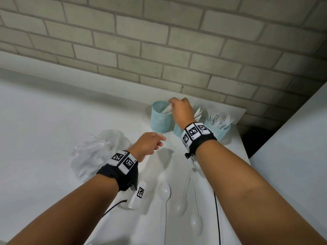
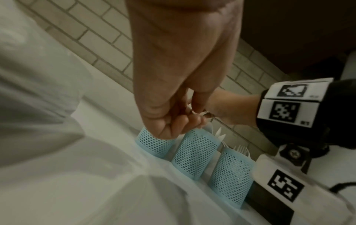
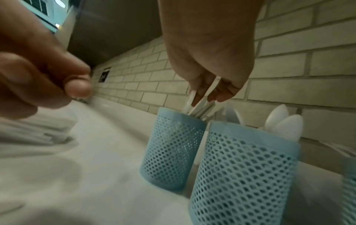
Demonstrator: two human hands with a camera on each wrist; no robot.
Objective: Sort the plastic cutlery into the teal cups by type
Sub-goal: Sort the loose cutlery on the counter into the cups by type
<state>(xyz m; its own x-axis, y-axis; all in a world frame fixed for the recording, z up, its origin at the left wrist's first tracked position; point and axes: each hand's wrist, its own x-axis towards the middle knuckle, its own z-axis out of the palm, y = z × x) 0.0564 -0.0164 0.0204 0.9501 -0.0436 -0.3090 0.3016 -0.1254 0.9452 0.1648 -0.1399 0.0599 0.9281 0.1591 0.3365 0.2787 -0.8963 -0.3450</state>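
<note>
Right now my right grip (image 1: pixel 180 110) pinches white knives (image 3: pixel 202 100) by their upper ends, their lower parts down inside the left cup (image 1: pixel 161 117). Just right of that grip, the middle cup (image 3: pixel 244 172) holds spoon bowls poking up, and the right cup (image 1: pixel 220 129) beyond it is full of forks (image 1: pixel 219 117). My left grip (image 1: pixel 148 144) hovers nearer me with fingers loosely curled, holding nothing I can make out. Below both grips, three loose spoons (image 1: pixel 164 190) lie on the bench (image 1: pixel 44 121). Left of my left grip sits a crumpled clear bag (image 1: pixel 99 149).
</note>
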